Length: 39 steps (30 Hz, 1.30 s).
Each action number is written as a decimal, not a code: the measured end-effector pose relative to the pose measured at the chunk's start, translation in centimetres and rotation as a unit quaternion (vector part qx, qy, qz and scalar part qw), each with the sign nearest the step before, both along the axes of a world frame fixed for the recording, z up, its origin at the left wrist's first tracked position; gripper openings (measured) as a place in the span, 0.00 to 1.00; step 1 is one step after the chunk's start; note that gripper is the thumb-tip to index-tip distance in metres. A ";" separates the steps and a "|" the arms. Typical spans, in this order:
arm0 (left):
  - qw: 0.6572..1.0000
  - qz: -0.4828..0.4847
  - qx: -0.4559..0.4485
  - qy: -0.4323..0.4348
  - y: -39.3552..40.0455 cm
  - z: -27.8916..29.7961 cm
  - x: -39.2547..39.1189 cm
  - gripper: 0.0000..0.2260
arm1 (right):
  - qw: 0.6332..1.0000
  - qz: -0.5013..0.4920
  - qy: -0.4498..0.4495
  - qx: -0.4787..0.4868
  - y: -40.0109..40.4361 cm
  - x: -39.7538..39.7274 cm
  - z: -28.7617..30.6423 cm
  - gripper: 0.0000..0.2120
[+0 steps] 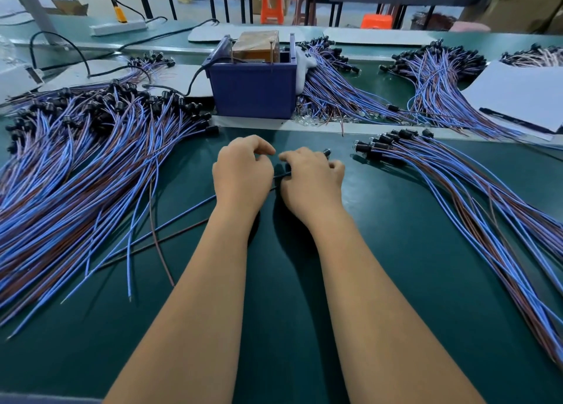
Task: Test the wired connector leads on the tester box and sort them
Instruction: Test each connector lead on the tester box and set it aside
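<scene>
Both of my hands meet at the middle of the green table. My left hand (242, 175) has curled fingers and grips a lead whose blue and brown wires (170, 223) trail out to the lower left. My right hand (310, 176) pinches the same lead at its dark connector end (326, 152), which peeks out past the fingers. The blue tester box (254, 89) stands just beyond the hands, with a brown block and two metal pins on top. A large pile of leads (76, 166) lies at the left, and a smaller fanned pile (457, 184) at the right.
Further lead piles lie behind the box (335, 89) and at the far right (438, 77). White paper sheets (518, 92) sit at the right, and a black cable (195, 80) runs from the box to the left. A power strip (117, 28) lies at the back.
</scene>
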<state>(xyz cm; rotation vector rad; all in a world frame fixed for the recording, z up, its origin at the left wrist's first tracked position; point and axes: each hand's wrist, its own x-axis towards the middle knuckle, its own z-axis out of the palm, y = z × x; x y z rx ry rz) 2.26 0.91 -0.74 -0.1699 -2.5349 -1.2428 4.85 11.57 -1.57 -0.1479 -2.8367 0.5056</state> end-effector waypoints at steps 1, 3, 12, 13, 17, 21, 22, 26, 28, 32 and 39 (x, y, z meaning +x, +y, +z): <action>1.000 0.005 0.030 -0.003 0.0 0.1 0.0 0.15 | 0.999 -0.022 0.020 0.017 0.1 0.0 0.0 0.19; 0.996 0.008 0.093 -0.007 0.1 0.3 0.2 0.15 | 0.996 -0.060 0.041 0.042 0.4 0.0 0.1 0.12; 0.952 -0.114 0.277 -0.061 0.5 1.2 0.9 0.11 | 0.991 -0.124 0.042 -0.028 0.5 0.3 0.4 0.09; 0.936 -0.145 0.308 -0.087 0.6 1.3 0.9 0.12 | 0.984 -0.140 0.066 -0.086 0.6 0.4 0.7 0.08; 0.918 -0.159 0.313 -0.184 0.9 1.4 0.9 0.14 | 0.920 -0.177 0.165 -0.308 0.8 0.6 1.5 0.03; 0.905 -0.102 0.369 -0.185 0.8 1.2 0.0 0.11 | 0.905 -0.116 0.137 -0.385 0.9 0.4 1.5 0.03; 0.895 -0.090 0.396 -0.185 0.7 1.2 -0.2 0.10 | 0.911 -0.088 0.118 -0.384 0.8 0.4 1.4 0.03; 0.857 -0.084 0.472 -0.187 0.6 1.1 -0.7 0.09 | 0.952 0.020 0.037 -0.304 0.1 0.6 1.3 0.03; 0.850 -0.087 0.488 -0.178 0.5 1.0 -0.9 0.09 | 0.952 0.057 0.005 -0.300 -0.3 0.8 1.5 0.04; 0.863 -0.077 0.474 -0.157 0.1 0.7 -1.3 0.12 | 0.884 0.129 -0.066 -0.445 -0.5 1.3 2.2 0.06; 0.826 -0.200 0.484 -0.207 0.8 1.0 -0.5 0.13 | 0.807 0.017 0.051 -0.588 -0.2 1.0 2.0 0.10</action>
